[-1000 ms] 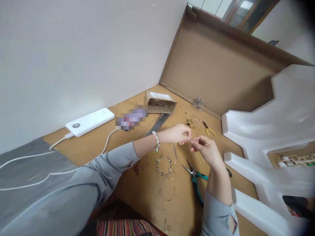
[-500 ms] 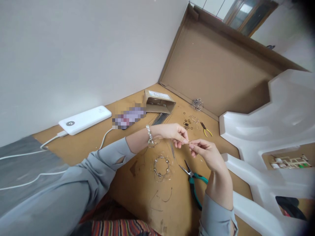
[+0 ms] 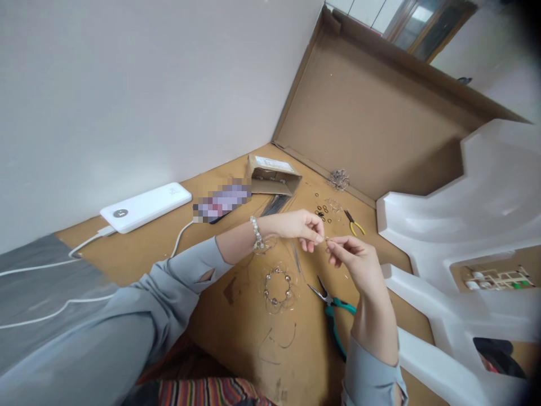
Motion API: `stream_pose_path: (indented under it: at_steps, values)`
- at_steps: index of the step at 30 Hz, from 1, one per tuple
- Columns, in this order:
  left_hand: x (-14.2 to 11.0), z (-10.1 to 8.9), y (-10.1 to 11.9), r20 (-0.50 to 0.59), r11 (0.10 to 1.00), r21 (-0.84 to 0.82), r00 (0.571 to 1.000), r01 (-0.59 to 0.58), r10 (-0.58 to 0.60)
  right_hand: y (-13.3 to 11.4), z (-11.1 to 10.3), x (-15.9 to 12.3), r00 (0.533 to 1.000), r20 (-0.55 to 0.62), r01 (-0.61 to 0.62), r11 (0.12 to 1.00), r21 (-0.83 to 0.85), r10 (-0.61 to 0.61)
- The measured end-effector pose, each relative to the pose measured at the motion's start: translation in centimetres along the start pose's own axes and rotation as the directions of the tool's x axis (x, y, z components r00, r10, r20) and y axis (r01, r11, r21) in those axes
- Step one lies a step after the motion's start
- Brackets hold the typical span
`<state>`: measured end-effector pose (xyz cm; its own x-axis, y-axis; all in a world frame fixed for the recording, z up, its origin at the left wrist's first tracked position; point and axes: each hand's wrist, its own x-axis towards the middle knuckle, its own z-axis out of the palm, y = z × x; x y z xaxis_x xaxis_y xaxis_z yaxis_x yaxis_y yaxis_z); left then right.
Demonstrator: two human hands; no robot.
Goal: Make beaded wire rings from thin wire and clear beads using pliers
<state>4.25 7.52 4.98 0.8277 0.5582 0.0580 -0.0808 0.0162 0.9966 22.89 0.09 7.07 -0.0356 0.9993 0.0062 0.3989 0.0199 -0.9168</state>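
My left hand (image 3: 301, 226) and my right hand (image 3: 354, 259) meet fingertip to fingertip above the brown cardboard surface (image 3: 203, 265). Both pinch a very small, thin piece between them, too small to name. A beaded bracelet is on my left wrist (image 3: 256, 232). Below the hands lies a ring of clear beads on wire (image 3: 278, 285). Green-handled pliers (image 3: 333, 316) lie just under my right forearm.
Yellow-handled pliers (image 3: 354, 223), small dark rings (image 3: 322, 213) and a tangle of wire pieces (image 3: 338, 179) lie beyond the hands. A small open carton (image 3: 273, 175), a white power bank (image 3: 146, 206) with cable, and white foam packing (image 3: 465, 237) on the right surround the spot.
The view shifted slightly a second ago. My hands stayed together, the right hand rising a little toward the left; the pinch is unchanged.
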Motion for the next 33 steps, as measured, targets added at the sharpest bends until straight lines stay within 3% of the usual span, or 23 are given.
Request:
stream_pose_path:
  at_steps: [10, 19, 22, 27, 30, 33]
  values:
    - [-0.1, 0.5, 0.0, -0.008, 1.0, -0.004, 1.0, 0.002, -0.002, 0.3, -0.2, -0.4, 0.998, -0.015, 0.053, 0.969, -0.24, -0.058]
    - [0.0, 2.5, 0.4, -0.308, 0.969, 0.244, 0.951, 0.04, 0.038, -0.5, 0.5, -0.8, 0.997, -0.077, 0.013, 0.983, -0.183, -0.028]
    - [-0.2, 2.5, 0.5, -0.301, 0.954, 0.3, 0.95, 0.013, 0.082, -0.5, 0.7, -1.7, 0.994, -0.11, -0.002, 0.984, -0.18, -0.018]
    - [-0.5, 2.2, 0.6, -0.253, 0.958, 0.285, 0.966, 0.024, 0.051, 0.9, -0.2, -4.4, 0.991, -0.134, -0.019, 0.972, -0.236, -0.013]
    - [-0.7, 2.2, 0.9, -0.239, 0.978, 0.208, 0.971, 0.03, 0.021, 2.4, -1.7, -6.7, 0.995, -0.066, -0.097, 0.868, -0.487, 0.074]
    - [-1.1, 2.1, 1.6, -0.205, 0.991, 0.13, 0.979, 0.018, 0.009, 4.7, -2.9, -9.3, 0.988, 0.019, -0.076, 0.59, -0.803, 0.154]
